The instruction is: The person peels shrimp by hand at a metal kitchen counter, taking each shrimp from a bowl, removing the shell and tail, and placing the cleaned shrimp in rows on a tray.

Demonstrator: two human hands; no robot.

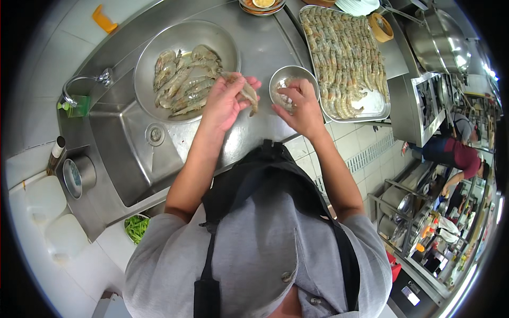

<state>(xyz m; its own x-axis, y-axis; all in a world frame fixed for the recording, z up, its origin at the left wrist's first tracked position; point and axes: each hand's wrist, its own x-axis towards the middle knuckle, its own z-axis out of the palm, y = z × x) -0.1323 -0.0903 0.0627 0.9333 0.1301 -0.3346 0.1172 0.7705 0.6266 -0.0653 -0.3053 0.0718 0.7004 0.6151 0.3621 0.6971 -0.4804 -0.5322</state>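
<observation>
My left hand (pixel 227 99) holds a raw shrimp (pixel 248 94) between thumb and fingers, beside a wide steel bowl (pixel 145 67) with a pile of raw shrimp (pixel 191 81). Over a small steel bowl (pixel 274 75), my right hand (pixel 302 107) has its thumb and fingers apart; small pale scraps lie in that bowl, and whether the fingertips pinch anything is too small to tell. To the right, a metal tray (pixel 385 113) carries shrimp laid in close rows, with bare metal showing at its near right corner.
A steel sink (pixel 119 159) and curved faucet (pixel 71 89) are at the left. Stacked plates (pixel 264 12) stand at the counter's back. A steel pot (pixel 79 173) and plastic jugs (pixel 45 198) are at the lower left. Another person (pixel 457 155) stands at the far right, near shelving.
</observation>
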